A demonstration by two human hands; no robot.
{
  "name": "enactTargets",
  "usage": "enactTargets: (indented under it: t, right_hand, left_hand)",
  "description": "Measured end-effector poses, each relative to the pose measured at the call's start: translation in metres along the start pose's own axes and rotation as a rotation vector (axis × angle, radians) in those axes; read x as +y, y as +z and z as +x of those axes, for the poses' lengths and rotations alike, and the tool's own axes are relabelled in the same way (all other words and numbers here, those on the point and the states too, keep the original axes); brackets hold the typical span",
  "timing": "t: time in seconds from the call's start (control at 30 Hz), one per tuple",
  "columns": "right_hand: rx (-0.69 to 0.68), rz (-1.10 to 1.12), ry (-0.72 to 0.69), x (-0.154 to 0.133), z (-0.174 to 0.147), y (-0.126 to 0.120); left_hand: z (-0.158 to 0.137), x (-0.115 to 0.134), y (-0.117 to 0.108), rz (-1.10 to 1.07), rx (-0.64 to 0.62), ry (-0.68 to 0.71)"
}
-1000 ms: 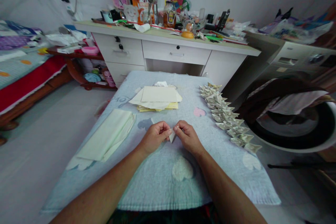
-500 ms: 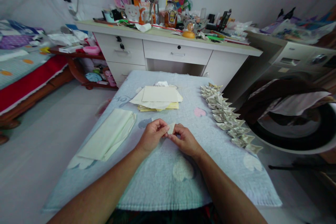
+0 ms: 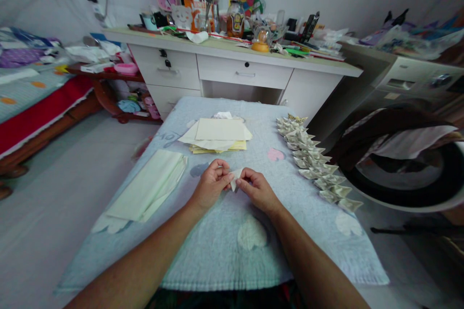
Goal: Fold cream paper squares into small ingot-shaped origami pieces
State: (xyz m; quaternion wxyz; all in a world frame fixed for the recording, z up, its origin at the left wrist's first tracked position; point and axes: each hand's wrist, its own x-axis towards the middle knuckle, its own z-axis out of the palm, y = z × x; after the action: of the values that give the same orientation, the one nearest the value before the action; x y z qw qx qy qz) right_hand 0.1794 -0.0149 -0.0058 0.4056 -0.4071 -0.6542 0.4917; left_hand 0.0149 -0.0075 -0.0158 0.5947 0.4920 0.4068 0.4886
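A small folded piece of pale paper (image 3: 235,177) is pinched between my two hands above the cloth-covered table. My left hand (image 3: 213,181) grips its left side with thumb and fingers. On its right edge, my right hand (image 3: 256,187) is closed in a pinch. Beyond the hands lies a stack of cream paper sheets (image 3: 221,130), with yellowish sheets beneath. To the left rests a folded pale-green paper bundle (image 3: 150,186). Along the right side stand several folded paper pieces (image 3: 311,154) with pointed ends, set in a slanting row.
A light-blue patterned cloth (image 3: 217,256) covers the table. Behind it stands a white desk (image 3: 242,70) crowded with jars, bags and small items. An open front-loading washing machine (image 3: 409,82) with laundry is close on the right; a bed (image 3: 39,101) is at left.
The folded paper has turned between my fingers, and its point now faces downward. My right fingers have shifted slightly on it; the stacks and row are unmoved.
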Motion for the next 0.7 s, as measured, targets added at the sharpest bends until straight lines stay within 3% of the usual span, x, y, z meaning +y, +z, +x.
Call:
enactTargets:
  t: [0.27, 0.47, 0.7]
  right_hand:
    - [0.030, 0.018, 0.017, 0.0049, 0.0017, 0.0007]
    - [0.043, 0.059, 0.039, 0.0053, 0.0015, -0.0022]
    - [0.055, 0.062, 0.001, 0.0086, 0.0015, -0.0023]
  left_hand:
    - [-0.0058, 0.0065, -0.0008, 0.461, -0.012, 0.251]
    - [-0.0074, 0.0091, -0.0005, 0.434, -0.111, 0.260]
    - [-0.0053, 0.0042, -0.0023, 0.352, -0.109, 0.185]
